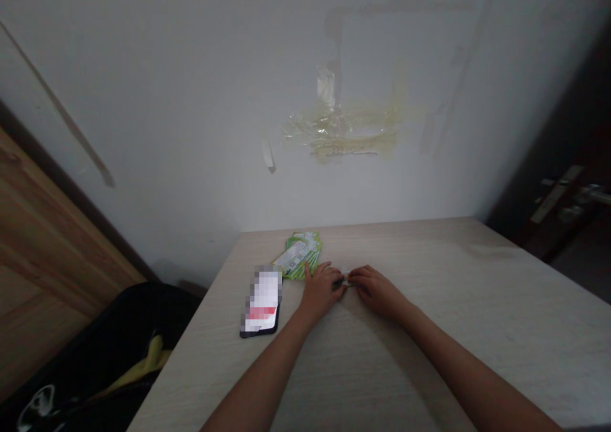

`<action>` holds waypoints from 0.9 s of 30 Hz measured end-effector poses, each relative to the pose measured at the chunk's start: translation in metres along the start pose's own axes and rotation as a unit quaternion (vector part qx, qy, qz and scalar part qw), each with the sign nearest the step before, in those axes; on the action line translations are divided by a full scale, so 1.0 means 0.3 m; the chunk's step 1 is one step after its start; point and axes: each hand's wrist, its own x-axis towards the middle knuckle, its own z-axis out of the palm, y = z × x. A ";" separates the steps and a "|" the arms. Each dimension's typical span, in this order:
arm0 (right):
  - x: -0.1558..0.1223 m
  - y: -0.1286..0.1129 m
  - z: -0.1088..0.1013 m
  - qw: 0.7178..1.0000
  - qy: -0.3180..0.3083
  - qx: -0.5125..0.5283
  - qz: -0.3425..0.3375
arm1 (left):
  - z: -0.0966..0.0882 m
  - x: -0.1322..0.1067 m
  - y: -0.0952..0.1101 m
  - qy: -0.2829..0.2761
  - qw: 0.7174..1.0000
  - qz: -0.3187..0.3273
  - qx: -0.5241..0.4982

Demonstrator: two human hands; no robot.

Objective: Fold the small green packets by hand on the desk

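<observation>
Two bare hands meet near the middle of a pale wood-grain desk (477, 311), seen from above by the person they belong to. The left hand (324, 291) and the right hand (379, 292) each have a grip closed with fingertips on one small item (348, 279), which sits between them just above or on the desktop; a bit of yellow or orange and some green show, but most of it is hidden by the fingers, and any lettering on it is too small to make out. Just beyond the left hand lies a fanned, overlapping pile of green packets (312, 254). The top one carries a white label (296, 251) with tiny print and a square grey patch, none of it readable, and no brand can be told. Near the pile, to its left and closer to the person, a dark-edged phone (261, 311) lies face up; its lit screen is mostly white with a red band, and pixelation covers its writing. Behind the desk, a grey-white wall (191, 101) bears crinkled clear tape (324, 126) and yellowish glue stains.
</observation>
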 end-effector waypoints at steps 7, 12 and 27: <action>0.002 0.006 0.009 1.000 -0.003 -0.004 0.005 | -0.006 0.002 -0.001 0.005 1.000 0.026 0.007; 0.005 0.004 0.007 1.000 -0.002 -0.010 0.004 | -0.016 0.004 -0.001 -0.014 1.000 0.021 0.013; 0.010 0.026 0.019 1.000 0.010 0.010 -0.002 | -0.013 0.002 -0.002 -0.006 1.000 0.027 -0.003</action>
